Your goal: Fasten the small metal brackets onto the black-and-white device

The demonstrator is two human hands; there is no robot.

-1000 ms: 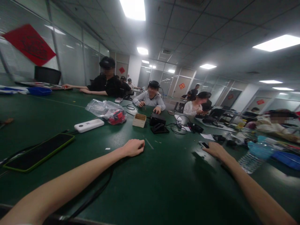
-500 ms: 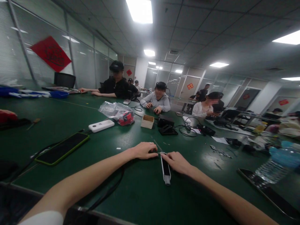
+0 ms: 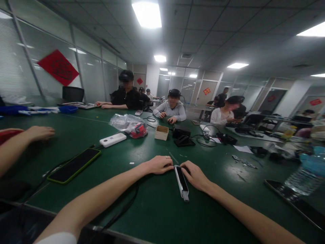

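A slim device (image 3: 182, 183) with a dark top, pale edges and a light tab at its near end lies on the green table (image 3: 157, 210); its exact kind I cannot make out. My left hand (image 3: 159, 165), with a ring on one finger, has its fingers drawn together at the device's far left corner. Whatever is between those fingertips is hidden. Around the far right end of the same device curl the fingers of my right hand (image 3: 195, 174), the thumb along its edge.
Left lie a phone in a green case (image 3: 74, 166) and a white power bank (image 3: 113, 139). Beyond are a plastic bag (image 3: 128, 125), a small box (image 3: 161, 133) and black gear (image 3: 181, 134). A water bottle (image 3: 302, 176) is at right. Another person's hand (image 3: 42, 133) reaches in from the left.
My right hand has slid from the device's top to its right edge, uncovering more of the dark surface. My left fingers have drawn in closer together. Another person's arm has appeared at left.
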